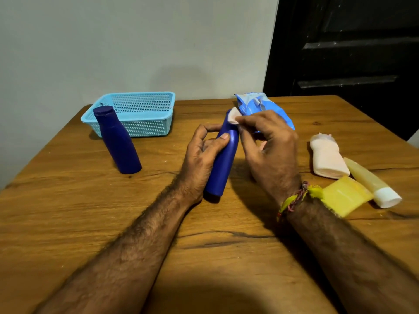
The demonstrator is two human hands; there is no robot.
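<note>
In left hand [201,159], gripped by curled fingers and thumb: dark blue plastic bottle [223,168], tilted at frame centre, base down toward brown wooden table [68,211]. In right hand [269,150], pinched at fingertips: small white wipe pad [233,115], pressed to cap end. Recommended: steady grip, short strokes, gradual turning of bottle

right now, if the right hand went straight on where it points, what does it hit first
Likely the top of the tilted dark blue plastic bottle: the right hand pinches a small white pad seemingly touching it.
</note>
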